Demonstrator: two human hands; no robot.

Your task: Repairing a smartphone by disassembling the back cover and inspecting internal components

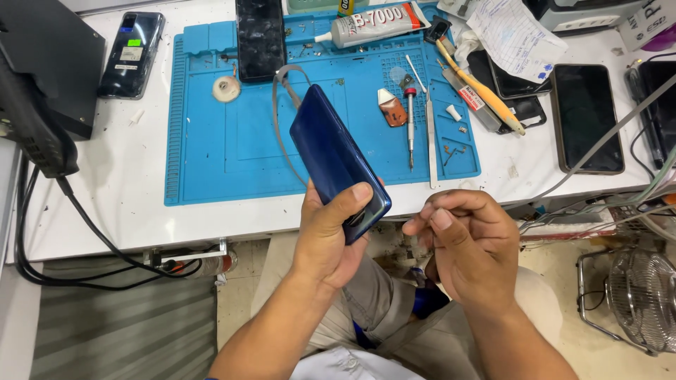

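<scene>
Spanning most of the view, a white bench (pixel 134 176) is seen from above, with a blue mat (pixel 211 141) laid on its middle. A black box (pixel 42 77) is set at the bench's left edge, cables hanging below it. Dark phones are spread around: one (pixel 132 53) left of the mat, one (pixel 260 39) on the mat's top edge, one (pixel 586 116) well right of it. A wire fan (pixel 644 292) is seen on the floor at lower right. A blue phone (pixel 338 158) is held in front of the bench edge, tilted, back side up, its top end over the mat. It is gripped at its lower end by the left hand (pixel 331 232), thumb pressed across the back. The right hand (pixel 461 243) is just beside it, not touching, fingers curled in and pinched together; whether anything is held in the pinch cannot be told. A grey glue tube (pixel 373 24) lies at the mat's top. A yellow-handled tool (pixel 479 88) lies at the mat's right edge. A screwdriver (pixel 410 116) and tweezers (pixel 431 134) lie side by side on the mat. A small white disc (pixel 227 89) sits on the mat at upper left
</scene>
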